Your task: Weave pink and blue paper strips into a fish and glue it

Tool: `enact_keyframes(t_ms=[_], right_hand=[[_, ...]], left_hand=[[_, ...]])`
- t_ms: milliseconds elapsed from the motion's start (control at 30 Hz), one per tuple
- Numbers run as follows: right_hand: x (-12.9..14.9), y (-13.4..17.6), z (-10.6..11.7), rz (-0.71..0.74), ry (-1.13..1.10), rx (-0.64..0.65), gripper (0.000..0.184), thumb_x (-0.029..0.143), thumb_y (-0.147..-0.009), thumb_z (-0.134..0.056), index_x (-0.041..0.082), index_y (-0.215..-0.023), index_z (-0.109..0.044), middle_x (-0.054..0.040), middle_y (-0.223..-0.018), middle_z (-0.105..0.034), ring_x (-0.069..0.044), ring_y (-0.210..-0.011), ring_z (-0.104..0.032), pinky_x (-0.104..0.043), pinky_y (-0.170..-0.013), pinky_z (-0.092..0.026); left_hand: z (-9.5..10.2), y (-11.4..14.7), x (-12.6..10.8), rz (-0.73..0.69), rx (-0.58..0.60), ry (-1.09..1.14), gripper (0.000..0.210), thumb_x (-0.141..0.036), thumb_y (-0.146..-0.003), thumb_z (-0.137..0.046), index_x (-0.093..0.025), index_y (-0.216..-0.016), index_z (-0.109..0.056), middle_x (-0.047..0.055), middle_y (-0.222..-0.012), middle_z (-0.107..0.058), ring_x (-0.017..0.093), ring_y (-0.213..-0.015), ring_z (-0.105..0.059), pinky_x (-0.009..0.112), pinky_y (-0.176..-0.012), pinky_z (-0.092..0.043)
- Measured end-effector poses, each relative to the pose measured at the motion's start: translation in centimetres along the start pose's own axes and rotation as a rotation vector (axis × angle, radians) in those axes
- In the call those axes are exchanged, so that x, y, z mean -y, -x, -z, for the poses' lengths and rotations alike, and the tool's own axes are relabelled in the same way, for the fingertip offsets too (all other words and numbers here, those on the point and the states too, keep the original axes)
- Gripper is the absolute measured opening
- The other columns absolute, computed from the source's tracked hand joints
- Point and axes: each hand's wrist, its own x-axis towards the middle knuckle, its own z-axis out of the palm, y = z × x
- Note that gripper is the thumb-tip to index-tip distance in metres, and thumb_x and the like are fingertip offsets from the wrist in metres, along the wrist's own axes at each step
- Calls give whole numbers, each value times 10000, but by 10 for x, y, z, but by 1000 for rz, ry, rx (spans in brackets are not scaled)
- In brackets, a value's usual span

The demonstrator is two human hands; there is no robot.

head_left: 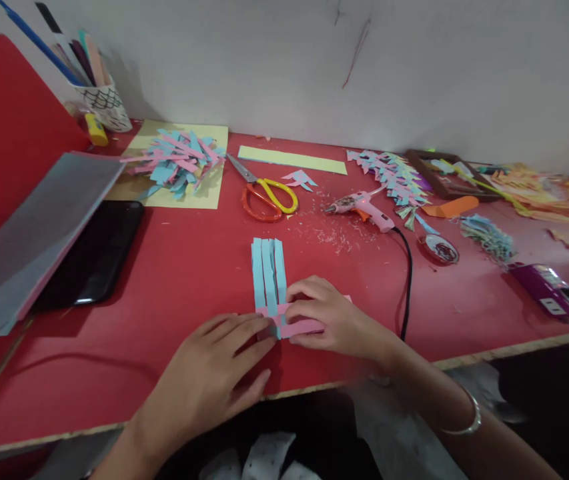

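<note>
Light blue folded paper strips (pixel 269 270) run away from me on the red table, side by side. Pink paper strips (pixel 303 327) cross them at their near ends in a woven patch. My left hand (pixel 214 367) has its fingers stretched out, with the tips resting on the patch's left edge and the thumb apart. From the right, my right hand (pixel 331 313) curls its fingers over the pink strips and grips them; part of the weave is hidden beneath both hands.
Scissors (pixel 267 193) lie beyond the strips, near a pink glue gun (pixel 364 208) with a black cord. A heap of cut strips (pixel 179 160) sits at the back left. A black phone (pixel 97 257) lies left, and a purple box (pixel 544 287) sits right. The table edge (pixel 304 392) is close.
</note>
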Motion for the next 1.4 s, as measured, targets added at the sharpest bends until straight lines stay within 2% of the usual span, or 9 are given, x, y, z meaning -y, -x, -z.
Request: enact_keyframes(t_ms=[600, 867, 1000, 1100, 1167, 1233, 1333, 1400], right_hand=[[1, 0, 1, 32, 22, -27, 113, 278, -762, -609, 194, -837, -620, -36, -954, -556, -148, -893, -470, -279, -819, -369], [1, 0, 0, 46, 33, -26, 112, 288, -761, -594, 198, -824, -616, -46, -965, -566, -163, -900, -483, -307, -825, -383], [-3, 1, 2, 35, -145, -115, 306, 393, -803, -513, 168, -1008, -545, -75, -958, -602, -166, -880, -544, -310, -787, -427], [-7, 2, 2, -10, -213, -247, 305, 366, -872, -367, 163, -1063, -491, -78, -933, -622, -154, -854, -577, -293, -752, -447], [-9, 3, 2, -34, -146, -330, 261, 336, -884, -335, 174, -974, -518, -69, -876, -628, -152, -813, -581, -287, -726, -446], [-12, 3, 2, -52, -75, -413, 243, 317, -885, -329, 181, -884, -530, -59, -811, -622, -149, -760, -572, -281, -696, -441], [-15, 1, 2, -70, -19, -519, 245, 286, -886, -321, 184, -806, -528, -50, -759, -606, -143, -725, -556, -268, -677, -434], [-16, -1, 2, -81, 5, -547, 236, 269, -881, -334, 183, -773, -526, -44, -734, -597, -139, -711, -552, -260, -671, -431]], left_hand=[[-1, -1, 0, 15, -3, -5, 256, -200, -820, -420, -223, -952, -639, 30, -989, -669, 172, -855, -609, 320, -735, -517], [-1, 1, 1, 13, 70, -51, 282, -204, -798, -423, -227, -986, -632, 71, -1081, -626, 218, -957, -587, 375, -760, -523], [-1, 1, 3, 1, 103, -63, 283, -206, -798, -425, -226, -998, -624, 69, -1117, -611, 211, -995, -574, 377, -816, -502], [1, 1, 4, -24, 105, -72, 302, -229, -793, -436, -239, -1056, -586, 57, -1143, -596, 205, -1019, -563, 403, -880, -466], [6, 3, 3, -34, 36, -89, 350, -244, -786, -446, -238, -1126, -526, 61, -1169, -574, 208, -1035, -550, 432, -923, -430], [13, 8, 0, 5, -120, -97, 381, -226, -783, -449, -238, -1163, -477, 59, -1161, -562, 207, -1037, -540, 419, -921, -429], [25, 23, -10, 112, -377, -87, 431, -143, -774, -437, -293, -1178, -451, 21, -1049, -570, 191, -946, -555, 360, -812, -479], [33, 35, -16, 175, -445, -93, 469, -128, -772, -423, -345, -1187, -445, 6, -988, -558, 191, -883, -553, 354, -743, -487]])
